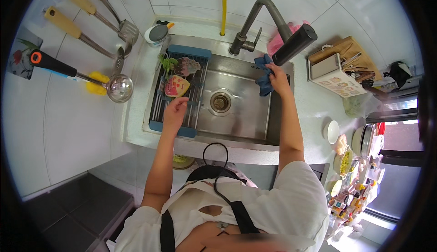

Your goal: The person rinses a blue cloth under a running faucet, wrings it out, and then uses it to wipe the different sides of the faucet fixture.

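Apron straps (236, 211), black, over a white shirt at the lower edge, forearms reaching up and away over the counter edge. Left hand (175, 113) on the near part of a blue-framed drain rack (191, 54) set across the left side of the sink (236, 115), fingers loosely curled together, tips just short of a pink and yellow piece of food (176, 86) lying on the rack bars; whether touching, cannot tell. Beyond it on the same rack, a darker purplish piece (186, 65) and a few green leaves (166, 63). Round drain (221, 101) in the middle of the steel basin. Right hand (277, 79) further out, at the basin's far right corner, fingers clamped on a blue cloth (263, 76) that hangs against the inside wall, just below the dark faucet (266, 13) and its black spray head (296, 45). Off to the right on the counter, a wooden knife block (350, 54) with a white box (334, 76) before it. On the tiled wall at left, hanging ladles and spatulas (91, 17).
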Motion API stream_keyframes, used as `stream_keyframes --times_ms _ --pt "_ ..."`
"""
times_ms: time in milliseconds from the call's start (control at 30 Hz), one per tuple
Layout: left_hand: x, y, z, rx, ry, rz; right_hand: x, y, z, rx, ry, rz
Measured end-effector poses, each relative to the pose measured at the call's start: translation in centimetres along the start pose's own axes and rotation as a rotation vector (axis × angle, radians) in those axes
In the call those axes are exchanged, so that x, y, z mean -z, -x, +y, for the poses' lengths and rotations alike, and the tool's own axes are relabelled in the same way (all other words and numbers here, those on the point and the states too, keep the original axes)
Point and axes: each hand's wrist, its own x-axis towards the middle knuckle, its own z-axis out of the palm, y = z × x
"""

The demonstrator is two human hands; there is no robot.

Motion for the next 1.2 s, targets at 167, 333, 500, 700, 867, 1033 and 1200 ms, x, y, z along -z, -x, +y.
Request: stream_keyframes --times_ms 167,333,500,700,867,1033,1200 --pt "-1.7 -0.6 0.7 0.011 0.016 0.027 0.1 -2.5 3.9 -0.083 -0.363 0.114" --pt "-2.9 -0.9 1.6 0.019 0.034 -0.008 -6.6 -5.1 8.6 -0.106 -0.274 0.282" --pt "-2.1 0.1 1.8 0.125 0.006 0.042 -10.2 -6.5 4.9 0.024 0.039 0.352" --pt "-1.7 0.6 1.0 0.071 0.021 0.079 -10.9 -7.8 3.6 0.096 0.025 0.104" --pt "-2.4 1.0 1.2 0.106 0.046 0.03 -11.6 -5.7 2.8 0.197 0.049 0.227" --pt "-2.3 1.4 1.6 0.074 0.017 0.014 -9.4 -2.6 3.0 0.185 0.003 0.101" --pt "-1.6 2.0 1.4 0.044 0.036 0.015 -7.8 -2.2 1.0 -0.451 -1.334 0.216"
